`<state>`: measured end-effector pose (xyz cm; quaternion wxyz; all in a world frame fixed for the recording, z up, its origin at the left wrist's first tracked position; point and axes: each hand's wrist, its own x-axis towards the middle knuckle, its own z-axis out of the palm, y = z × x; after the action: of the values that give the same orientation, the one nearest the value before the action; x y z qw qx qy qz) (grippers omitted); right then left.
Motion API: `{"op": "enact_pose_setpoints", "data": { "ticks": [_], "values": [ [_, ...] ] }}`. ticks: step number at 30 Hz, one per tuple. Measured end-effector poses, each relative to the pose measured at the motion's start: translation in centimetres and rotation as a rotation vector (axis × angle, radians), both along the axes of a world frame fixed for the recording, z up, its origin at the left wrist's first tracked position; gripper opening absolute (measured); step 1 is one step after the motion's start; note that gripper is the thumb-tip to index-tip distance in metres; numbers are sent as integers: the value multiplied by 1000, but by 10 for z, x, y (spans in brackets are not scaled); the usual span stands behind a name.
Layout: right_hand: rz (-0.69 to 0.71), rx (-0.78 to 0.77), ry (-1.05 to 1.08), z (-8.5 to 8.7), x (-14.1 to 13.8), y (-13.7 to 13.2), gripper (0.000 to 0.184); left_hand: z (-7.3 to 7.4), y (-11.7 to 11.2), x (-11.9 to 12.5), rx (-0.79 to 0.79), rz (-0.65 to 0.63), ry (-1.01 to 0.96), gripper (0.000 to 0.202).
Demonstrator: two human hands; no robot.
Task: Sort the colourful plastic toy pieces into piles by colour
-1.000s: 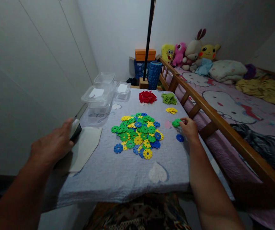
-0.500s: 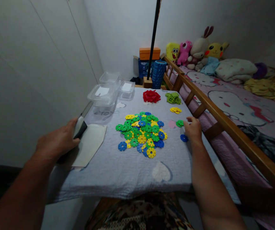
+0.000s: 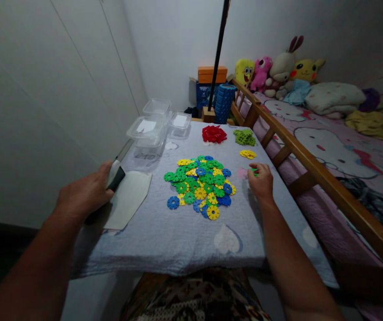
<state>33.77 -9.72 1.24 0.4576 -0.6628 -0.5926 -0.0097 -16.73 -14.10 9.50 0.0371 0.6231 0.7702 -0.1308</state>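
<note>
My left hand (image 3: 86, 189) is closed around a white-and-black object (image 3: 116, 176) at the table's left side; its kind is not clear. A pale flat sheet (image 3: 129, 198) lies beneath and beside it. My right hand (image 3: 261, 180) is low over the right side of the table, fingers curled together. Small green notched discs (image 3: 254, 171) show just past its fingertips, mostly covered by the hand. Whatever the fingers grip is hidden. Mid-table, a mixed pile of green, yellow and blue notched plastic discs (image 3: 200, 193) lies between my hands.
Farther back sit a red pile (image 3: 214, 134), a light green pile (image 3: 244, 137) and a few yellow discs (image 3: 248, 154). Clear plastic boxes (image 3: 148, 129) stand at the back left. A wooden bed rail (image 3: 298, 165) runs along the right; a black pole (image 3: 217, 58) rises behind.
My right hand has shifted left, covering most of the green discs and the blue disc beside them. My left hand keeps its hold. The view has turned slightly.
</note>
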Motion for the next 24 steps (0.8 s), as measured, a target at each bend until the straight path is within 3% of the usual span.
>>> {"op": "enact_pose_setpoints", "data": {
  "ticks": [8,24],
  "values": [
    [143,-3,-43,-1,-23,-4,20,-6,2,-3,30,-16,-8,86],
    [181,-17,-47,-5,-27,-3,19,-9,1,-6,57,-36,-1,82]
  ]
}}
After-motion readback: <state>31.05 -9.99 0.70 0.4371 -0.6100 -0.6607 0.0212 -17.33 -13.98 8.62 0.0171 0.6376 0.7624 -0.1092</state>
